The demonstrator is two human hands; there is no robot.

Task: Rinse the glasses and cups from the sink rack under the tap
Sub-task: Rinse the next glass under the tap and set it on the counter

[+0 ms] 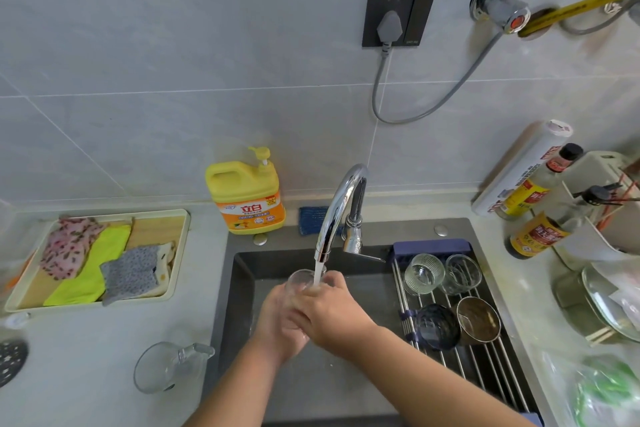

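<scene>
A clear glass [302, 280] sits under the running stream of the chrome tap [337, 210], above the dark sink [242, 288]. My left hand [277, 326] grips the glass from below and the left. My right hand [329, 308] wraps over it from the right, fingers at the rim where the water falls. On the sink rack [485, 367] at the right stand two clear ribbed glasses [424, 273] [462, 274], a dark blue glass [437, 326] and a brown cup [478, 320].
A clear glass mug [166, 366] lies on the counter left of the sink. Behind it are a tray of cloths [93, 260], a yellow detergent bottle [247, 198] and a blue sponge [311, 220]. Sauce bottles [540, 232], plates and a bag crowd the right counter.
</scene>
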